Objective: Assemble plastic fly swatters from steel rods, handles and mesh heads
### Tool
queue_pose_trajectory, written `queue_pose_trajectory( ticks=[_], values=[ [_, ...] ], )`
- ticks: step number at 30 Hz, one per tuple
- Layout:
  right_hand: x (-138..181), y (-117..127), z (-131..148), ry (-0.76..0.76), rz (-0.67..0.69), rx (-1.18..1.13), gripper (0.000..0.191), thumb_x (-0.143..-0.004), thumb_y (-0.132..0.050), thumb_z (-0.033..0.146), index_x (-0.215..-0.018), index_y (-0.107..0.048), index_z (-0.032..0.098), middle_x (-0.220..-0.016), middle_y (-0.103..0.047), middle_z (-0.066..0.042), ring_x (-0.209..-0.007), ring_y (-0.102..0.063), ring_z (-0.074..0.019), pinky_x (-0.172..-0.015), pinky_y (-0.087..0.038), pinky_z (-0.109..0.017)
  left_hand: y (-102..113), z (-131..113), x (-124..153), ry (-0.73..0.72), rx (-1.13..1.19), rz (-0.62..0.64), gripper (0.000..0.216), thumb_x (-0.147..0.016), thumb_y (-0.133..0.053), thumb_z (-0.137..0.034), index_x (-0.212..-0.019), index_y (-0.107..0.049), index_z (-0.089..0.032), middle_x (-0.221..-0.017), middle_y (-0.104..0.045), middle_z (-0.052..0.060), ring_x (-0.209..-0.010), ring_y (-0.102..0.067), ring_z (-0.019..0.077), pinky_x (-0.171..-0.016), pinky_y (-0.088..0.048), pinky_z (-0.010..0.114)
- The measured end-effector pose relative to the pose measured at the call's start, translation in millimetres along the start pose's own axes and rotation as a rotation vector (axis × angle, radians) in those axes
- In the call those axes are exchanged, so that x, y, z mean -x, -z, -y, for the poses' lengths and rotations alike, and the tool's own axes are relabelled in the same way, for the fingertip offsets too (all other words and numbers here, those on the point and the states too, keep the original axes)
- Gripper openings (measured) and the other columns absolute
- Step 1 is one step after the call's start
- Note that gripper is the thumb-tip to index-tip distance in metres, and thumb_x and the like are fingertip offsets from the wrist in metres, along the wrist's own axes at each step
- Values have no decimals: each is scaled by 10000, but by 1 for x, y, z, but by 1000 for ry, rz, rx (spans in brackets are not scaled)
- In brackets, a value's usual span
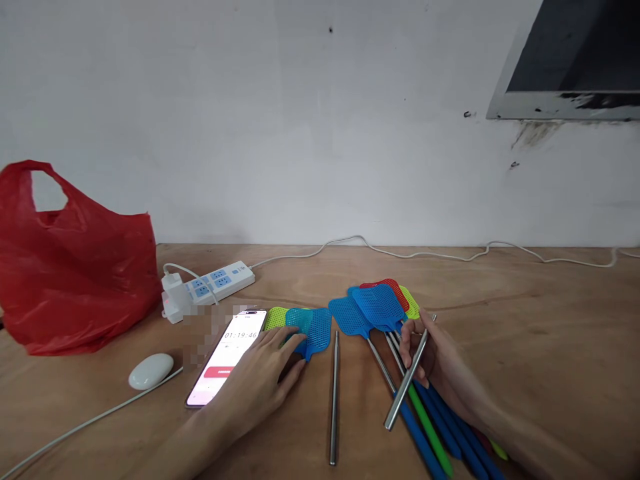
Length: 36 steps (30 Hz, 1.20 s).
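Observation:
My left hand [265,373] lies on a blue fly-swatter head [313,330] and partly covers a yellow-green one [275,317]; its fingers curl over the mesh. My right hand [435,357] pinches a bare metal rod [407,383] that slants down to the left above a bundle of assembled swatters [380,307]. Those have blue, red and yellow-green heads, with blue and green handles [430,427] running toward me. A second loose metal rod [334,393] rests on the table between my hands.
A phone [227,363] showing a timer sits left of my left hand. Further left are a white oval device [150,371] on a cable, a power strip [210,283] and a red plastic bag [70,267]. A white cable [425,253] runs along the wall.

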State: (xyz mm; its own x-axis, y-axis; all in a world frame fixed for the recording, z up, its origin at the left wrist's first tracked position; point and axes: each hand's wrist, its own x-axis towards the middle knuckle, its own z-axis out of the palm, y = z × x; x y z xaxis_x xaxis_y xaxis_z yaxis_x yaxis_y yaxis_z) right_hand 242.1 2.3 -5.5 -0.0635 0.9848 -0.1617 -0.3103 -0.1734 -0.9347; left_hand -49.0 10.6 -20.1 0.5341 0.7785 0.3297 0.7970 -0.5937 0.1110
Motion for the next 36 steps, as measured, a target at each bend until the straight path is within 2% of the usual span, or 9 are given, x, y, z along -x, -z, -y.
queue_pose_trajectory(
  ticks=[4, 8, 15, 19, 23, 29, 33, 36],
  values=[
    [-1, 3, -4, -22, 54, -17, 555, -736, -665, 726, -649, -601, 182, -509, -602, 9, -353, -448, -69, -341, -334, -166, 1, -1, -1, 51, -29, -5, 232, -982, -448, -238, -1144, -611, -206, -1094, -661, 100, -980, -636, 308, -826, -514, 453],
    [-1, 4, -7, -33, 79, -26, 550, -745, -666, 717, -657, -612, 177, -520, -608, 7, -363, -461, -69, -348, -345, -161, 3, -1, -3, 91, -73, 45, 216, -987, -424, -224, -1089, -613, -196, -962, -663, 86, -871, -632, 304, -756, -476, 439],
    [-3, 4, -7, -26, 95, -32, 553, -782, -625, 718, -665, -611, 178, -513, -604, 4, -362, -449, -71, -350, -331, -164, 2, 2, -2, 86, -142, 37, 211, -996, -412, -225, -1039, -618, -208, -916, -679, 72, -781, -624, 288, -732, -424, 410],
    [-2, 5, -7, -22, 83, -17, 551, -768, -641, 716, -651, -603, 178, -507, -594, 7, -358, -442, -72, -344, -325, -170, 5, -1, -2, 75, -96, 23, 211, -999, -411, -234, -1037, -618, -211, -894, -677, 65, -741, -610, 275, -721, -422, 405],
    [-2, 5, -8, -3, 84, -39, 476, -790, -668, 654, -707, -623, 187, -561, -632, -1, -391, -485, -86, -367, -358, -179, 9, -8, -2, 17, 44, 13, 209, -1012, -404, -239, -1030, -612, -220, -939, -666, 56, -811, -616, 258, -759, -442, 399],
    [-1, 2, -6, 22, 88, -13, 454, -786, -683, 631, -705, -624, 189, -600, -668, -24, -434, -525, -107, -413, -405, -204, 11, -18, 1, -113, 128, 65, 222, -1001, -413, -226, -861, -584, -212, -877, -619, 48, -812, -580, 230, -744, -464, 360],
    [0, 1, -4, 27, 55, -12, 453, -745, -719, 629, -682, -619, 192, -581, -661, -15, -422, -518, -106, -400, -389, -200, 14, -22, 2, -201, 184, 127, 158, -945, -459, -150, -896, -596, -212, -927, -620, 53, -860, -570, 232, -790, -464, 367],
    [1, 0, -3, 52, 20, -15, 447, -741, -725, 623, -671, -622, 193, -575, -654, -12, -427, -516, -107, -396, -386, -200, 17, -25, 3, -259, 238, 160, 208, -906, -496, -102, -1001, -633, -227, -1021, -636, 55, -925, -583, 236, -831, -470, 363]
  ],
)
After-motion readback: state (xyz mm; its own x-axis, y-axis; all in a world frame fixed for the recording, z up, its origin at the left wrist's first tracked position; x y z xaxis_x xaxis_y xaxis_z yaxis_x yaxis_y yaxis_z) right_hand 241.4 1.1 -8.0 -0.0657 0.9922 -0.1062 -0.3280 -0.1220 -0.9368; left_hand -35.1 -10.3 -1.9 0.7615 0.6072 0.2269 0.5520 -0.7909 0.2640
